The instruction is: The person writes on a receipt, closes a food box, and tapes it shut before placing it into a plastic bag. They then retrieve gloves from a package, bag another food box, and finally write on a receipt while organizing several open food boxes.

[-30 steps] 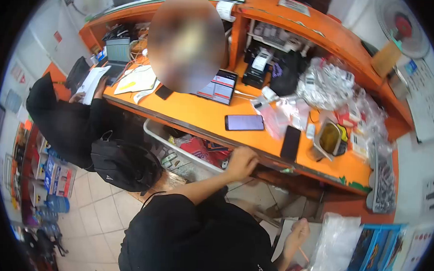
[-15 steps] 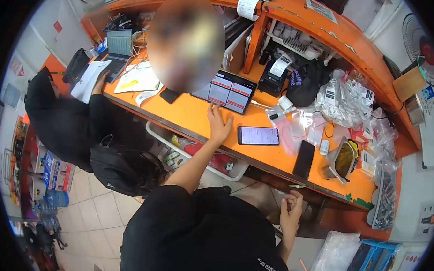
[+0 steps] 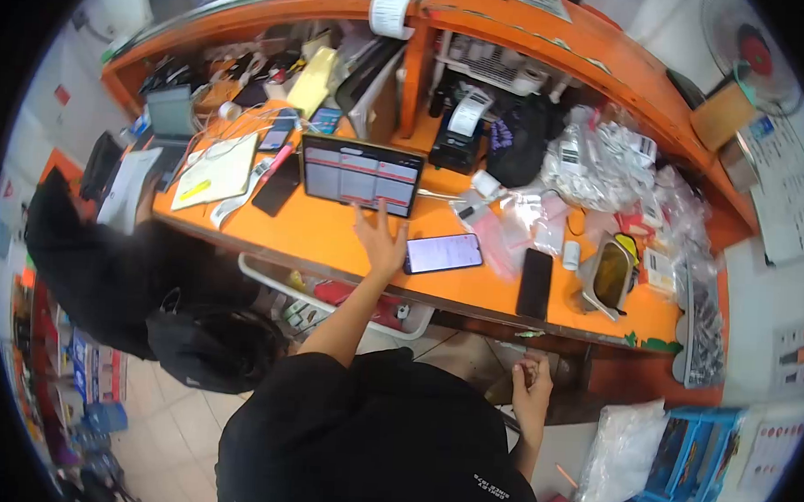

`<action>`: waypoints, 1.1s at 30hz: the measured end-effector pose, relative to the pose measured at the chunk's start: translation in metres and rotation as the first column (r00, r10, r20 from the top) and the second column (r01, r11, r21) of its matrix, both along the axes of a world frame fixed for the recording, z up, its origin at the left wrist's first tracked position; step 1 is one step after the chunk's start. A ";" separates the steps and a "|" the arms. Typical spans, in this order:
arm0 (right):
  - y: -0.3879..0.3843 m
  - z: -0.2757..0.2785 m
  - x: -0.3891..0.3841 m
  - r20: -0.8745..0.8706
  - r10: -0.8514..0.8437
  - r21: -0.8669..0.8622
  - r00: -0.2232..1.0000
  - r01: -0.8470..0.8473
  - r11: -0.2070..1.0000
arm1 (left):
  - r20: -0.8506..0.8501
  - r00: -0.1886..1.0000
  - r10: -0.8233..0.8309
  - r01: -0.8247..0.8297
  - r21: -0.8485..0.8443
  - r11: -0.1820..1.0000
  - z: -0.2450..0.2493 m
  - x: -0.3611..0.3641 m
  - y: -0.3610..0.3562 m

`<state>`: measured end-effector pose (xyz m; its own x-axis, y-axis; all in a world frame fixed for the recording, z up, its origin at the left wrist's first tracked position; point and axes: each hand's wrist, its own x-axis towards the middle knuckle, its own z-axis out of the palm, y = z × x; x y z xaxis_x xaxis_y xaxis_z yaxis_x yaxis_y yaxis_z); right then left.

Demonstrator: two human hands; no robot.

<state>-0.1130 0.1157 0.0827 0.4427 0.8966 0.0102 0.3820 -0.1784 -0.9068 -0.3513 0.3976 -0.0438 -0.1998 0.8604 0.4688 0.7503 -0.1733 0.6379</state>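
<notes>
My left hand (image 3: pixel 383 243) is open, its fingers spread at the lower edge of a tablet (image 3: pixel 362 173) propped up on the orange desk. Several panels with red bands show on the tablet's screen. Right beside that hand lies a phone (image 3: pixel 443 254) with a lit, pale screen. My right hand (image 3: pixel 532 382) hangs low in front of the desk edge with curled fingers; anything inside them is hidden. A dark phone (image 3: pixel 534 284) lies on the desk above it. Another black phone (image 3: pixel 277 190) rests left of the tablet.
At the left a person in black (image 3: pixel 105 265) holds papers (image 3: pixel 128 188) near a laptop (image 3: pixel 167 120). A label printer (image 3: pixel 461 132), plastic bags (image 3: pixel 594 165) and a clear container (image 3: pixel 609 278) crowd the desk's right. Below the desk is a white drawer-like bin (image 3: pixel 407 330).
The view has turned, so the desk sits further left and the desk's back left shows. My left fingers now overlap the tablet's lower screen. My right hand stays curled.
</notes>
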 end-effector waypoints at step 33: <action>-0.300 -0.081 0.307 0.585 -0.682 -0.178 0.438 0.890 0.419 | -0.163 -0.417 -0.894 0.905 0.010 -0.425 0.104 0.426 -0.429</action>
